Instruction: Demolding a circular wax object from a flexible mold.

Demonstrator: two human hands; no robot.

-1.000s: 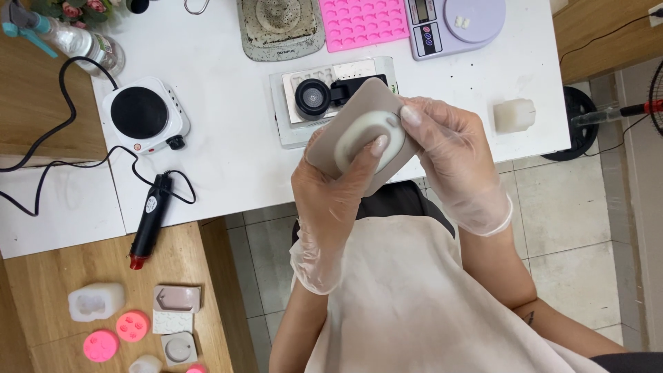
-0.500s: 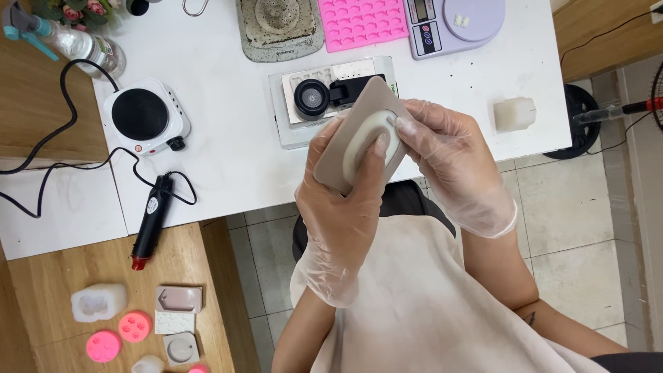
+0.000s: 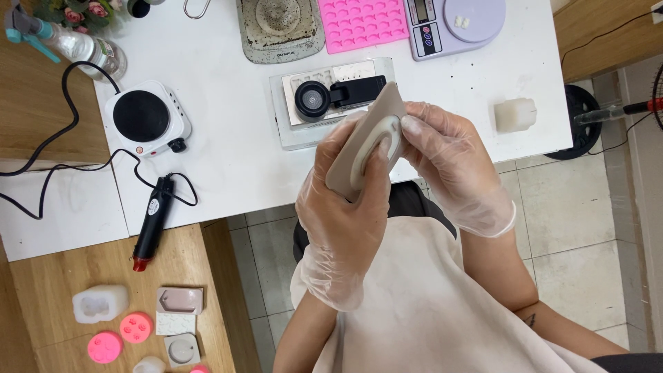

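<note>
Mould (image 3: 359, 148) tilted steeper than before, gripped between both hands' fingers (image 3: 376, 155).

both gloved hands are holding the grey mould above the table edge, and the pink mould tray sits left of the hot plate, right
Not quite. The head view shows the pink mould tray to the right of the hot plate, not left. Both gloved hands, left hand and right hand, do hold the grey mould.

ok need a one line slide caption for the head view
Gloved left hand and right hand grip a tilted grey mould over the white table edge.
</note>
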